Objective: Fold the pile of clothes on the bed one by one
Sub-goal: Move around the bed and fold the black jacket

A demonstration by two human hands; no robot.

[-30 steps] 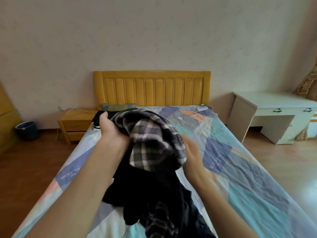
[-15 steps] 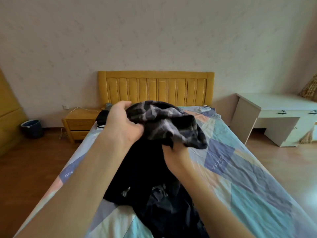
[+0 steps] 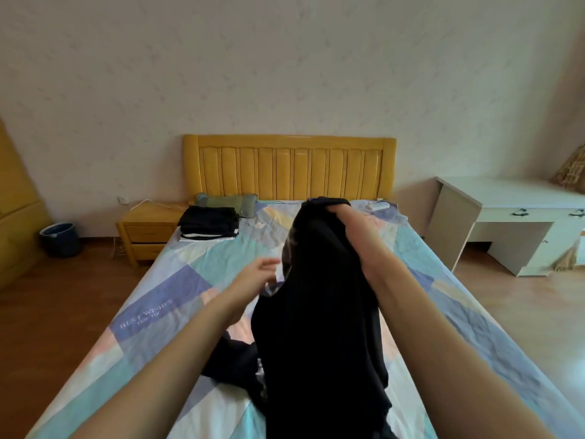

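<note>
Fingers of the right hand [image 3: 340, 213] clutch the limp black garment [image 3: 319, 312] by its top edge, the left hand [image 3: 258, 277] relaxed beside it; soft, light cloth, best pinched at corners.

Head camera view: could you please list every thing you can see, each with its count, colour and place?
black garment: one, black, held up over the middle of the bed
folded clothes: one stack, black with some white, far left corner of the bed
pillow: one, olive green, by the headboard
bed: one, patchwork sheet of blue, teal and pink
headboard: one, yellow wood, against the wall
nightstand: one, yellow wood, left of the bed
bucket: one, dark blue, far left floor
desk: one, white, right
left hand: open, beside the garment
right hand: grip on the garment's top
</note>
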